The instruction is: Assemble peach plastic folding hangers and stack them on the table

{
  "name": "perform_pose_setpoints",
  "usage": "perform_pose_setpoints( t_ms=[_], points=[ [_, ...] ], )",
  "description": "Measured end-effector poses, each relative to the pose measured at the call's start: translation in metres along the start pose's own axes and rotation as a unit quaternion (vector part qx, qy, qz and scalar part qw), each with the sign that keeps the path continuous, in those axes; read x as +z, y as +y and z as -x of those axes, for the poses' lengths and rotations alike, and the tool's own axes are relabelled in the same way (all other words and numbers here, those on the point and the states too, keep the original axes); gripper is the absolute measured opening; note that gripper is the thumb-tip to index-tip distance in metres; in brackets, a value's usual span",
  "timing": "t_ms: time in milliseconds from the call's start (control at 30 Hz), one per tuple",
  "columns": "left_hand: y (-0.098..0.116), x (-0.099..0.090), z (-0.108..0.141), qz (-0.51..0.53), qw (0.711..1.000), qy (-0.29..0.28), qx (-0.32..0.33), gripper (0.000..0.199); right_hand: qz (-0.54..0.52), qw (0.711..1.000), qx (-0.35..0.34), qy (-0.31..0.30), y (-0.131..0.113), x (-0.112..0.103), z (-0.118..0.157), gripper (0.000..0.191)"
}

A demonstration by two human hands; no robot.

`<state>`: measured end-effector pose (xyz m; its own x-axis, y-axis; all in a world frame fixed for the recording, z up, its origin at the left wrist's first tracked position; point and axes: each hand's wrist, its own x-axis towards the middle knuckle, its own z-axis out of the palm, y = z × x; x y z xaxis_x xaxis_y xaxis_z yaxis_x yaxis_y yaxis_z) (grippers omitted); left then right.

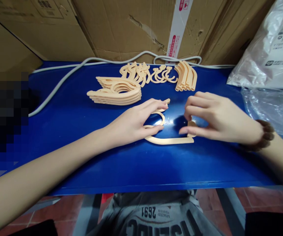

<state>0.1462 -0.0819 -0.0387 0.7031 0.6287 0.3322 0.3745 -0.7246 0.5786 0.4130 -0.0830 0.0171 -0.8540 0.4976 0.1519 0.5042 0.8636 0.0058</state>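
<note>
A beige plastic hanger piece (171, 141) with curved loops lies on the blue table before me. My left hand (148, 119) rests over its left part, thumb on the lower curve and fingers on the upper one, gripping it. At the piece's right end is my right hand (205, 114), slightly blurred, with bent fingers held apart from the thumb. A small beige part (192, 124) shows just behind that thumb; whether the hand touches it is unclear. Behind my left hand sits a stack of similar hanger pieces (116, 95).
Along the back lie loose beige hooks (161, 74), more small curved parts (136, 72) and a bundle of bent tubes (185, 77). A white cable (87, 60) runs before the cardboard boxes (131, 29). Plastic bags (266, 55) lie at the right. The table's front edge (156, 187) is near me.
</note>
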Motion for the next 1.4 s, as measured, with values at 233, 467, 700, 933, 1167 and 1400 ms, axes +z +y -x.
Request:
perform_pose_setpoints(
  t_ms=[233, 467, 700, 933, 1167, 1400],
  points=[
    [0.004, 0.001, 0.0, -0.045, 0.998, 0.027, -0.044, 0.041, 0.094, 0.993, 0.05, -0.055, 0.003, 0.0, 0.005, 0.052],
    [0.004, 0.001, -0.001, -0.067, 0.994, 0.05, -0.071, 0.047, 0.023, 0.999, -0.021, -0.035, -0.015, 0.008, -0.002, 0.052],
    [0.003, 0.001, 0.0, -0.123, 0.99, 0.045, -0.057, 0.035, -0.048, 0.996, -0.073, -0.011, -0.034, 0.013, -0.004, 0.048],
    [0.003, -0.001, -0.001, -0.136, 0.989, 0.024, -0.057, 0.029, -0.101, 0.992, -0.076, -0.018, -0.041, 0.013, -0.003, 0.03],
    [0.003, -0.002, -0.002, -0.128, 0.99, 0.031, -0.058, 0.035, -0.112, 0.99, -0.08, -0.023, -0.039, 0.013, -0.003, 0.025],
    [-0.002, -0.005, 0.0, -0.098, 0.993, 0.019, -0.058, 0.052, -0.075, 0.995, -0.063, -0.009, -0.029, 0.014, -0.004, 0.007]
  ],
)
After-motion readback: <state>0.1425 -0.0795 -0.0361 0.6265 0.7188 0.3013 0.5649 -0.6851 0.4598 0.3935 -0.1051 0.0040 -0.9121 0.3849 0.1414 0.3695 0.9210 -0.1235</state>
